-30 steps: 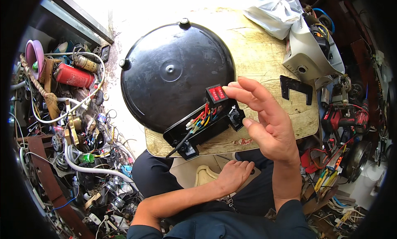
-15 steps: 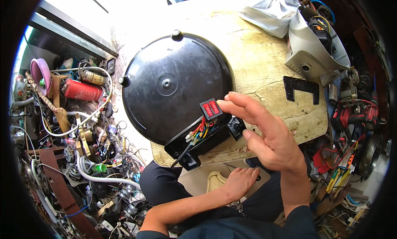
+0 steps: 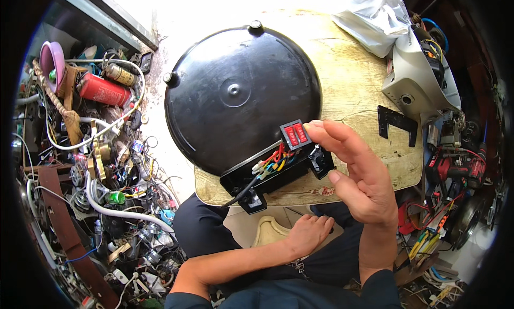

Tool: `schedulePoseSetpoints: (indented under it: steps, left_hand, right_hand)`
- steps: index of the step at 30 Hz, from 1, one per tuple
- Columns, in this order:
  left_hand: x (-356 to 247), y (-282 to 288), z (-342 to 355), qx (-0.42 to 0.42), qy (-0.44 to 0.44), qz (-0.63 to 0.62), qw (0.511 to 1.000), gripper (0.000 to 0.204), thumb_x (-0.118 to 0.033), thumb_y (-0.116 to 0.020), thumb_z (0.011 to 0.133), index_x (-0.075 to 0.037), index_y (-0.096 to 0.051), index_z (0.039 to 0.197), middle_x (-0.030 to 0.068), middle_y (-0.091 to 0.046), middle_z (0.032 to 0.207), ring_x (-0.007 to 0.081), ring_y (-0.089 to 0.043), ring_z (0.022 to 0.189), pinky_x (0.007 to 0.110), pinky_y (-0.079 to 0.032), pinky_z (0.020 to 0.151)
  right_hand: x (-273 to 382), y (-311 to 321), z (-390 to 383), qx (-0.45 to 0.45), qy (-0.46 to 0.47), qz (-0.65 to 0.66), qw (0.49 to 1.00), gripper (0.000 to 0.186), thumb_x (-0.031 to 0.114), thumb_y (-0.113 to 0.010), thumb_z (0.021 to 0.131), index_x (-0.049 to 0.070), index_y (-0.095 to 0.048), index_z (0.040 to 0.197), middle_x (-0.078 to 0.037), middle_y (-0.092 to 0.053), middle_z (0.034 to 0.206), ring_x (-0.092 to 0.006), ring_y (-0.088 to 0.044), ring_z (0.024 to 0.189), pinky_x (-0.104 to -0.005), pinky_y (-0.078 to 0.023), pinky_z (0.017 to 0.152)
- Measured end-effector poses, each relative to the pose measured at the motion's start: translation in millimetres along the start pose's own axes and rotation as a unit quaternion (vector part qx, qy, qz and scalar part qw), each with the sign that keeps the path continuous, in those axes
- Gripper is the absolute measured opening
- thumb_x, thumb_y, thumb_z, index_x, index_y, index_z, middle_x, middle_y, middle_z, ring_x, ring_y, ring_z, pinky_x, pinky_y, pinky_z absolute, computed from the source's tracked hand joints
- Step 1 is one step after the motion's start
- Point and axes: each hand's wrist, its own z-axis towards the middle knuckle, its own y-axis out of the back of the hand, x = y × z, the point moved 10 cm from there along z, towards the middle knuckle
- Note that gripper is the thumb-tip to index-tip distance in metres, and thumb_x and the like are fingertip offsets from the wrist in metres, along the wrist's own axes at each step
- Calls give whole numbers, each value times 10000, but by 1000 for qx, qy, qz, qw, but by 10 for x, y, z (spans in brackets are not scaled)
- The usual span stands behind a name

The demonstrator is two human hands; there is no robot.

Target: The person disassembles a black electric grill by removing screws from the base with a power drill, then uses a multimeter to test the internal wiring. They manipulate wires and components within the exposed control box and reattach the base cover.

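Note:
A large round black pan-like housing [image 3: 214, 127] lies upside down on the worn wooden table [image 3: 353, 103], small feet on its rim. At its near side is an open black terminal box [image 3: 278, 178] with coloured wires [image 3: 276, 162] and a black cable. A black-framed switch with two red rockers [image 3: 295, 135] sits up on those wires. My right hand [image 3: 364, 186] is open beside it, fingertips at the switch's right edge, thumb apart near a black bracket [image 3: 319, 162]. My left hand [image 3: 310, 234] rests over my lap below the table edge, fingers loosely extended, nothing visible in it.
An angular black plastic cover [image 3: 397, 125] lies at the table's right. Behind it stand a grey appliance housing [image 3: 409, 87] and a white plastic bag [image 3: 372, 20]. Cluttered parts, hoses and a red cylinder [image 3: 104, 89] fill the left; a red-black power drill [image 3: 460, 164] lies right.
The view has shifted, so the housing and switch appear farther right and slightly higher. My right hand keeps its place beside the switch; my left hand stays resting.

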Motion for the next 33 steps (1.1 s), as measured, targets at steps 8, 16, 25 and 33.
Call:
schedulePoseSetpoints:
  steps: [8,16,25,33]
  left_hand:
    - [-6,-13,-24,18,0,12,1000,301,-165,-604,985,-48,-620,1263,66,-716,1037,245,-746,952,378,-540,817]
    - [2,-18,-48,40,3,11,999,362,-165,-605,984,-34,-612,1321,79,-711,1059,250,-748,984,380,-548,833]
    - [-2,3,-40,47,1,-4,999,313,-165,-604,985,-47,-618,1276,78,-703,1037,258,-745,978,385,-546,831]
    - [-3,61,-53,24,0,-2,1000,312,-151,-598,971,-49,-617,1266,69,-697,1013,248,-742,951,385,-544,805]
  right_hand:
    - [-3,22,-2,-35,-4,14,999,783,-199,-469,852,-78,-380,1621,-244,-595,1556,-296,-530,1513,-401,-307,1292]
    - [-106,152,-31,-75,2,60,995,740,-187,-505,853,-90,-433,1583,-255,-643,1480,-308,-569,1468,-434,-330,1280]
    - [-259,339,-43,-114,-13,109,987,652,-106,-585,910,-79,-482,1553,-233,-707,1377,-291,-636,1371,-436,-404,1233]
    - [-295,364,-2,-153,-9,160,975,527,-42,-706,922,-47,-607,1440,-191,-756,1246,-266,-699,1226,-405,-498,1119]
